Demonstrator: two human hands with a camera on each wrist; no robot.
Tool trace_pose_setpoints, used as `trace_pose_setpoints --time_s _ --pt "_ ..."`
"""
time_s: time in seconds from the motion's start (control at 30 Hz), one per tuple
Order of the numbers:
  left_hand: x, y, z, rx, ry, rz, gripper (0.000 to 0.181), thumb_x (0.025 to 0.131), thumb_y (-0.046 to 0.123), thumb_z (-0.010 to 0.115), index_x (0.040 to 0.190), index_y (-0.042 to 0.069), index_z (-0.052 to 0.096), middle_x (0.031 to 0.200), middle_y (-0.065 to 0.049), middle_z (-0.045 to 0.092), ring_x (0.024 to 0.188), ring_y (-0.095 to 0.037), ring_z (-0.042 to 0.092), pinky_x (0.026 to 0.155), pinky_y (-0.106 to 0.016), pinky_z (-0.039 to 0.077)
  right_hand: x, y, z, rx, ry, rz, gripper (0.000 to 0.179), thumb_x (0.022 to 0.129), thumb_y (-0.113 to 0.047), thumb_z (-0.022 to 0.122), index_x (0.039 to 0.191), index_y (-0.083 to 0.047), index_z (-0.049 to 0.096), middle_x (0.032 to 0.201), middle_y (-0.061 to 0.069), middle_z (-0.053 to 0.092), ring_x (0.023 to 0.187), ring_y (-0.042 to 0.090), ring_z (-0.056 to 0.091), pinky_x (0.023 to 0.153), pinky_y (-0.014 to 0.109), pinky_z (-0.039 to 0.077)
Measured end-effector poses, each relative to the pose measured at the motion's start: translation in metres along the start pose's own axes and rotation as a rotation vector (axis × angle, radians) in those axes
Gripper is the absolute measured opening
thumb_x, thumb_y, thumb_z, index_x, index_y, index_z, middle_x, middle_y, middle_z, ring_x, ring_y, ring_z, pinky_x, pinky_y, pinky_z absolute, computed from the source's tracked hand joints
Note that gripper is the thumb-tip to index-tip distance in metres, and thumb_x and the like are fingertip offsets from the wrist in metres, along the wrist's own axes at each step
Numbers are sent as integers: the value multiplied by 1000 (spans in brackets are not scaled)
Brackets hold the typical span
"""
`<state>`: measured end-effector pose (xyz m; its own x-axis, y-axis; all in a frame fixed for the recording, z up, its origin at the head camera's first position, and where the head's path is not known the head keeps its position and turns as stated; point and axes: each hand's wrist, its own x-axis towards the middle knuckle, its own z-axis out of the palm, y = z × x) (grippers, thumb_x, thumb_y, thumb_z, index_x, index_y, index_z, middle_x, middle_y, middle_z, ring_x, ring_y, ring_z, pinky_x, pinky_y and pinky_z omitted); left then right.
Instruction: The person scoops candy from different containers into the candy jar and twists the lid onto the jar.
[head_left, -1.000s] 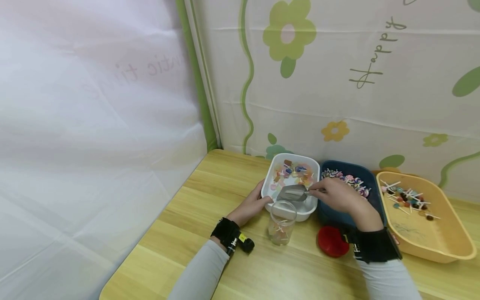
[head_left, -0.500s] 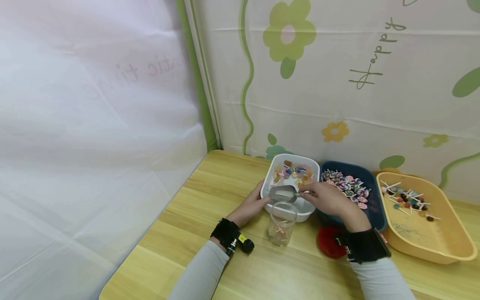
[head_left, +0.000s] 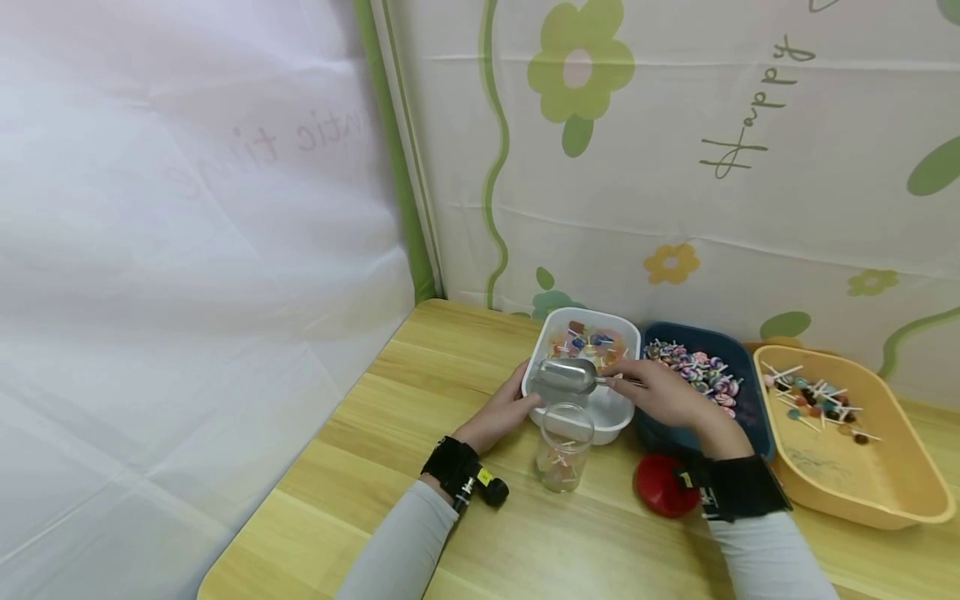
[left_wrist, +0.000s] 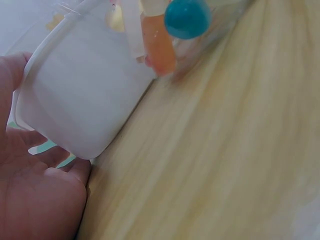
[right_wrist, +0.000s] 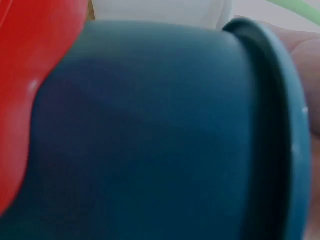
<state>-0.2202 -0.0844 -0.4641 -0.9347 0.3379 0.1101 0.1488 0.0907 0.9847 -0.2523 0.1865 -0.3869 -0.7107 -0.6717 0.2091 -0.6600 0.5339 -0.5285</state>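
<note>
In the head view my left hand grips the left side of a white bin with colourful lollipops at its far end. The left wrist view shows the thumb over the rim and fingers under the wall. My right hand pinches the handle of a metal scoop, whose bowl is over the bin's near half. Just in front of the bin stands a clear plastic cup, uncovered, with some lollipops inside. A turquoise candy ball shows through it up close.
Right of the white bin, a dark blue bin holds swirl lollipops and a yellow bin holds ball lollipops. A red lid lies before the blue bin. Fabric walls stand behind and left of the wooden table.
My right hand has moved left with the scoop, then lifted its bowl slightly. The left hand, white bin and cup have stayed in place.
</note>
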Motion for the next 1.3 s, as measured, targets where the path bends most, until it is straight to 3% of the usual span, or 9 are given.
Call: trace_pose_setpoints --time_s 0.33,0.6,0.67,0.8,0.93,1.3 --pt "1 0 0 1 -4 -9 77 87 14 54 150 28 12 151 9 20 131 -7 23 109 -42 21 -2 4 -5 123 -39 15 24 97 -16 50 117 -9 62 109 6 63 91 18 54 80 42 48" --pt "1 1 0 -19 -12 16 76 88 12 52 151 26 11 154 -4 16 133 -9 19 110 -44 18 -4 -4 -8 130 -75 -14 23 96 -9 52 115 -8 63 111 7 63 92 19 53 79 37 48" --pt "1 1 0 -16 -13 10 77 88 15 54 151 27 11 154 -2 17 133 -8 19 110 -43 18 -5 -14 -13 146 -85 -26 23 95 -5 50 115 -4 63 110 11 63 92 23 53 78 36 48" --pt "0 0 -1 -6 -5 -8 79 86 19 57 150 29 12 152 6 19 132 -6 21 110 -42 20 -6 -9 -13 162 -82 -29 23 97 -7 49 115 -5 62 108 9 63 93 23 53 79 37 48" --pt "0 -1 0 -5 -5 -3 77 88 16 55 150 29 12 152 6 20 132 -9 23 109 -42 21 -6 5 -10 88 -54 12 22 97 -14 50 114 -9 63 105 5 63 91 19 53 80 42 48" --pt "-2 9 -1 -46 -49 22 75 91 8 50 151 16 6 154 -13 11 136 -26 14 110 -47 15 -7 -22 -25 -224 -107 186 18 91 -19 60 102 -10 71 98 6 67 87 20 58 79 50 50"
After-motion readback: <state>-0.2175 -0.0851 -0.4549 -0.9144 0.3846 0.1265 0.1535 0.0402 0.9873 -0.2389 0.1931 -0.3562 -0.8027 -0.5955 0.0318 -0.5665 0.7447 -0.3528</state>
